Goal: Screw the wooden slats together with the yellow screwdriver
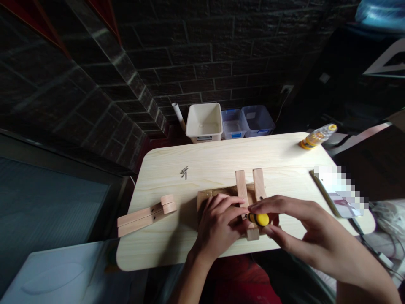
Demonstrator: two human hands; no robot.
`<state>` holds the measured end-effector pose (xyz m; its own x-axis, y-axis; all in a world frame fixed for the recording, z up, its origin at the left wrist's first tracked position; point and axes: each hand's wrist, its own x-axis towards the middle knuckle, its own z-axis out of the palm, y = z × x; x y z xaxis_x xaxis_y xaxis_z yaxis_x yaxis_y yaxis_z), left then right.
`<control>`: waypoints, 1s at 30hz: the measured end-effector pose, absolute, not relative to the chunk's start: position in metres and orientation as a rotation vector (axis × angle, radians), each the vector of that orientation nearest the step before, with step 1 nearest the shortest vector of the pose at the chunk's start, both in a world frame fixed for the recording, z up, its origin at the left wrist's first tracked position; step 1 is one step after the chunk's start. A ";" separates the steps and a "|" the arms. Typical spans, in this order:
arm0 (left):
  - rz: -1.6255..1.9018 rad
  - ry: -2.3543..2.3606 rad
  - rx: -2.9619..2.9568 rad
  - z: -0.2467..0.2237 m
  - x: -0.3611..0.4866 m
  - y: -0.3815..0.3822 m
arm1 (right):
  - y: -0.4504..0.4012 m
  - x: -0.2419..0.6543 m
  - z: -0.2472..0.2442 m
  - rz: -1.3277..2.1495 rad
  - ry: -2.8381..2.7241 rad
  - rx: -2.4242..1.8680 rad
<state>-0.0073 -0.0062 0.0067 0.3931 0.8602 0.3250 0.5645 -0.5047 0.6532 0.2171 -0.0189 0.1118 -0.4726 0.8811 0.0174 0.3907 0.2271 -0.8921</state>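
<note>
My right hand [294,223] grips a yellow and black screwdriver [262,219] by its handle. The tool points down at a wooden strip [241,185] lying across a brown cardboard box [204,197]. From the other side, my left hand [221,221] holds that strip, fingertips close to the screwdriver's shaft. A second wooden strip [258,182] lies alongside, a dark screw or hole visible in it. Under my hands a small wooden block end [252,234] sticks out toward me. The screwdriver's tip is mostly hidden by my fingers.
Several loose screws [184,172] lie on the pale table [218,158]. Two joined wooden strips [142,217] with rounded pieces rest at the left. A clear and yellow bottle [318,136] and a phone [332,194] are on the right. Plastic bins [204,120] stand behind the table.
</note>
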 end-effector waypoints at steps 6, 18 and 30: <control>0.893 1.214 2.223 0.008 -0.008 -0.006 | -0.021 0.217 0.112 1.192 -1.950 -1.193; 0.903 1.217 2.215 0.005 -0.009 -0.005 | -0.020 0.220 0.110 1.234 -1.980 -1.197; 0.919 1.204 2.213 0.003 -0.008 -0.006 | -0.023 0.212 0.116 1.253 -1.956 -1.179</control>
<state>-0.0083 -0.0055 0.0027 0.3951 0.8546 0.3371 0.5502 -0.5139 0.6582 0.2116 -0.0227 0.1157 -0.4788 0.8777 -0.0213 0.3862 0.1888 -0.9029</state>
